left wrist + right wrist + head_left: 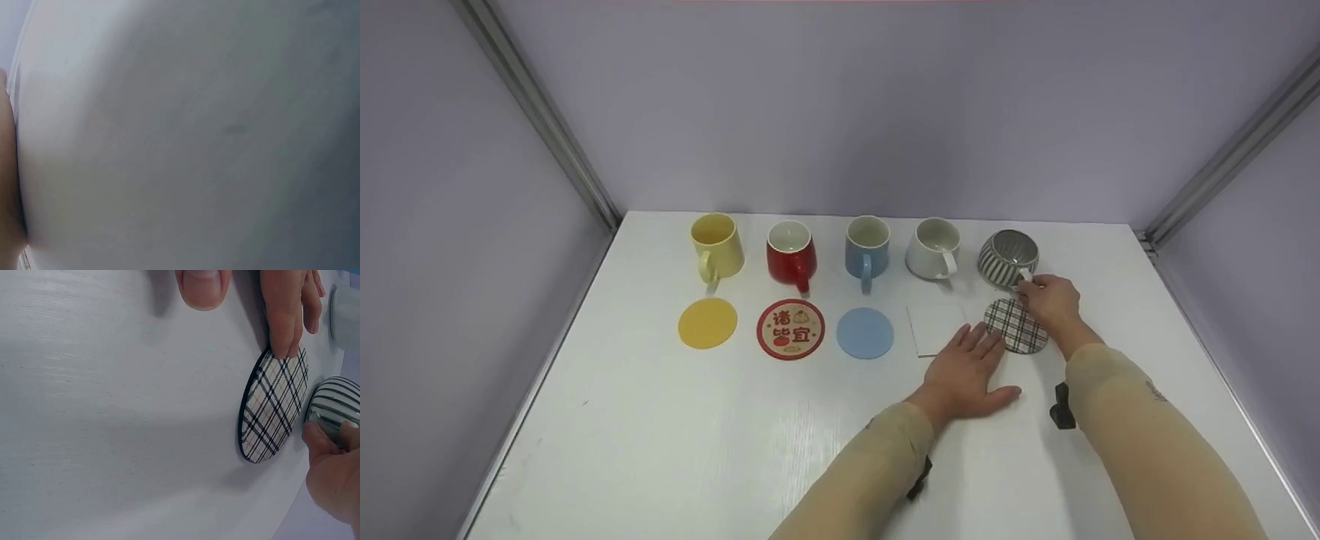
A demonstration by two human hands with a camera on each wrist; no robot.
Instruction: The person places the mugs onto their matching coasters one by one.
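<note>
A grey-and-white striped mug (1002,262) stands at the right end of a row, and my right hand (1051,304) pinches its handle. In the right wrist view, thumb and fingers meet at the handle of the same striped mug (336,399). Just in front of it lies a round plaid coaster (1020,330). My left hand (966,371) lies flat with straight fingers; its fingertips touch the near left edge of the plaid coaster (275,405) and reach beside a white square coaster (934,326). The left wrist view shows mostly blurred white tabletop, with part of a hand at its left edge.
Left of the striped mug stand a white mug (928,256), a blue mug (861,251), a red mug (789,259) and a yellow mug (724,251). Before them lie a blue coaster (865,333), a red patterned coaster (790,330) and a yellow coaster (707,323). Walls enclose the white table (660,435).
</note>
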